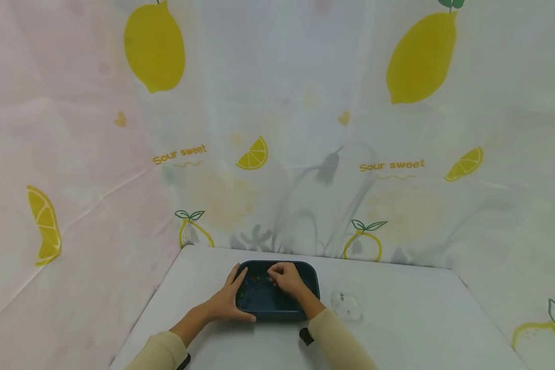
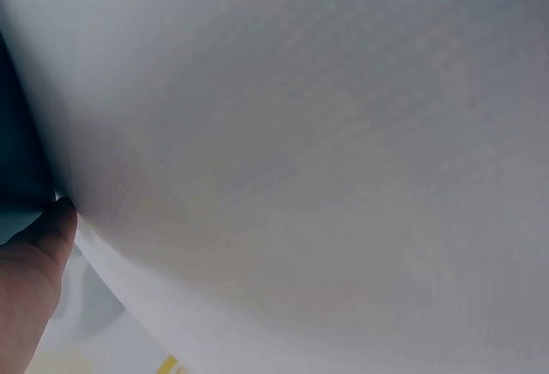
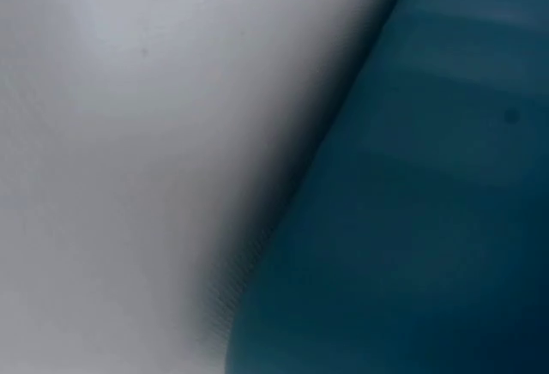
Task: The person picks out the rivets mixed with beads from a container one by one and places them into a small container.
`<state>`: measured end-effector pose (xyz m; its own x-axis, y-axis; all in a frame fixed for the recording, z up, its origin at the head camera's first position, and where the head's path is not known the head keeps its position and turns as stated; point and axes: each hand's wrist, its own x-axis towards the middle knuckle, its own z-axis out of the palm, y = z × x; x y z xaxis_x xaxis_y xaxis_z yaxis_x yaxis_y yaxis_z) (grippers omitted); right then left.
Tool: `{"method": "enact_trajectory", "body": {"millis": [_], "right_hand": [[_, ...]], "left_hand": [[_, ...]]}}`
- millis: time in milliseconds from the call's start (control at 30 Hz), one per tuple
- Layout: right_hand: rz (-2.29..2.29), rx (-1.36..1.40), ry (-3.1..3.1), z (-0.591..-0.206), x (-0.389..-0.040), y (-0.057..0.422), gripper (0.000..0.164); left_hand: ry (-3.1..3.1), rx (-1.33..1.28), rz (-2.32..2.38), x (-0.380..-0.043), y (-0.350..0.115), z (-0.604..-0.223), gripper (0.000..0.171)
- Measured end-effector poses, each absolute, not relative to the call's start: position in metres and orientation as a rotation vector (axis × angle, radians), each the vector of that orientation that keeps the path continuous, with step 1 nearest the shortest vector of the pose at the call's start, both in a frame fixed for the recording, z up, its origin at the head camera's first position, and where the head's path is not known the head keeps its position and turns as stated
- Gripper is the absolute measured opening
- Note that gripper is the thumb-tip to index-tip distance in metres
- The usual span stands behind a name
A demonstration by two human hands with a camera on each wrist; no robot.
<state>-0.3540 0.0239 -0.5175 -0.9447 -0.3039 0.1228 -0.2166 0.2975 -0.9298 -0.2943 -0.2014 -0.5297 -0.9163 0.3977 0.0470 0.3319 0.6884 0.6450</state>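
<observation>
A dark blue tray [image 1: 277,314] with rounded corners lies on the white table. Several tiny coloured bead-like pieces [image 1: 259,279] are scattered inside it, towards the back and the left. My left hand [image 1: 226,303] holds the tray's left end, thumb along the front wall and fingers spread at the left rim. In the left wrist view one finger [image 2: 53,228] touches the dark tray wall. My right hand [image 1: 288,278] reaches into the tray with bent fingers, their tips close together near the pieces. Whether a piece is between them is too small to tell. The right wrist view shows only the tray's outer wall [image 3: 412,185] and tabletop.
A clear plastic container [image 1: 351,309] with a few small dark spots in it sits right of the tray. A small black object [image 1: 306,336] shows beside the right sleeve. A lemon-printed curtain [image 1: 300,128] hangs behind the white table [image 1: 411,318].
</observation>
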Motion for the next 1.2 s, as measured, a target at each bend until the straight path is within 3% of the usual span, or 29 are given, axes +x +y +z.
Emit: {"method": "enact_trajectory", "body": {"millis": [567, 1200], "right_hand": [[-1.968, -0.306, 2.243, -0.495, -0.351, 0.036, 0.025], [-1.832, -0.432, 2.364, -0.451, -0.344, 0.065, 0.018]], "left_hand": [[2.802, 0.625, 1.039, -0.294, -0.201, -0.531, 0.131], [2.829, 0.654, 1.05, -0.293, -0.199, -0.532, 0.131]]}}
